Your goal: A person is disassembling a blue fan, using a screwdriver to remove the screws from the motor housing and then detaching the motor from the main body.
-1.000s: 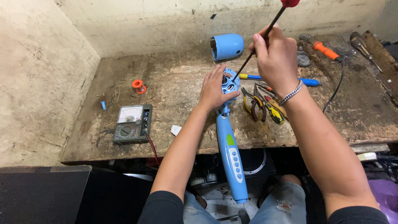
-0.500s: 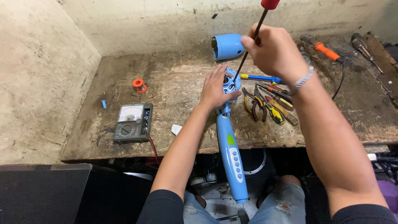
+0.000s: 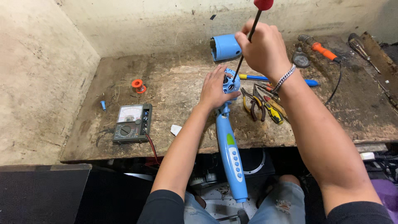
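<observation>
My left hand [image 3: 215, 89] grips the open top end of a long blue handheld appliance [image 3: 230, 153], whose handle with several buttons hangs off the bench edge toward my lap. My right hand [image 3: 263, 49] is closed around a thin black-shafted screwdriver [image 3: 244, 49] with a red handle end; the tip points down into the blue inner part [image 3: 230, 81] of the appliance head. A detached blue cylindrical cover [image 3: 226, 47] lies on the bench just behind my hands.
Worn wooden bench [image 3: 174, 99] between plaster walls. An analog multimeter [image 3: 132, 123] lies front left, an orange solder spool [image 3: 138, 86] beyond it. Pliers and cutters [image 3: 263, 105] and a blue-yellow screwdriver [image 3: 273, 79] lie under my right wrist. A soldering iron [image 3: 321, 49] lies back right.
My right hand has lifted and drawn back with the screwdriver, standing its shaft more upright. My left hand keeps its grip on the appliance head.
</observation>
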